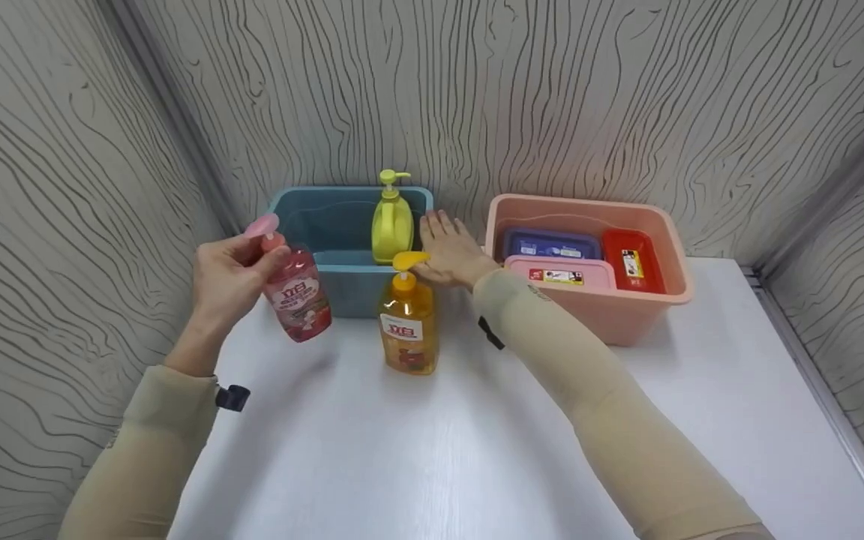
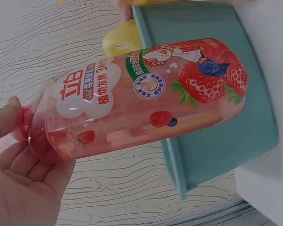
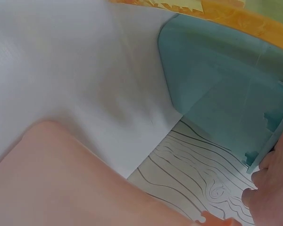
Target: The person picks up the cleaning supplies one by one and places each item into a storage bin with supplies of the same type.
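My left hand (image 1: pixel 228 283) grips a pink pump bottle (image 1: pixel 298 296) by its neck, just under the pump head. The bottle tilts in front of the blue bin (image 1: pixel 342 289), its strawberry label facing the left wrist camera (image 2: pixel 155 94). With fingers extended, my right hand (image 1: pixel 448 251) lies against the bin's right rim. A yellow-green pump bottle (image 1: pixel 392 229) stands inside that bin, at its right side. Before the bin's front wall, an amber pump bottle (image 1: pixel 409 326) stands upright on the table, close to my right hand.
On the right stands a pink bin (image 1: pixel 634 315) holding a blue box (image 1: pixel 552 244), a pink-lidded box (image 1: pixel 561 275) and a red box (image 1: pixel 632 262). Wood-grain-patterned walls (image 1: pixel 552 97) enclose the white table (image 1: pixel 402 465) at the back and sides.
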`<action>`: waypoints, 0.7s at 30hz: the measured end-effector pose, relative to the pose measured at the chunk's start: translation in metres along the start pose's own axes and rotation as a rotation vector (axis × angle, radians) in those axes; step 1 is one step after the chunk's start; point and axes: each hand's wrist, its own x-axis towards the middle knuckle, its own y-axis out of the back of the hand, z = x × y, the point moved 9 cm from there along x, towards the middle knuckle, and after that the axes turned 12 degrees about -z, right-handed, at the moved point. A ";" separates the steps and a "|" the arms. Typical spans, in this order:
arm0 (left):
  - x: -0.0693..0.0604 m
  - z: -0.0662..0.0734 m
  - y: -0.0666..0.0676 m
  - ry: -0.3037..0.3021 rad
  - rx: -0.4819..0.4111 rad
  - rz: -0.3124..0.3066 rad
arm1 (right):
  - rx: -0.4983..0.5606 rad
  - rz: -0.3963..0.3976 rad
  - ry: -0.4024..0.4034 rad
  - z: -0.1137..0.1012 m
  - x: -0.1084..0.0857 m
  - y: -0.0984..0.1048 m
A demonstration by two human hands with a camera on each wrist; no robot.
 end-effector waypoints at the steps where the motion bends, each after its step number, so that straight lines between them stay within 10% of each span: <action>1: 0.002 0.004 0.003 -0.014 0.008 0.003 | -0.001 0.001 0.001 0.000 0.001 0.000; 21: 0.054 0.062 0.041 -0.042 0.072 0.022 | -0.011 -0.002 -0.019 -0.002 -0.002 0.002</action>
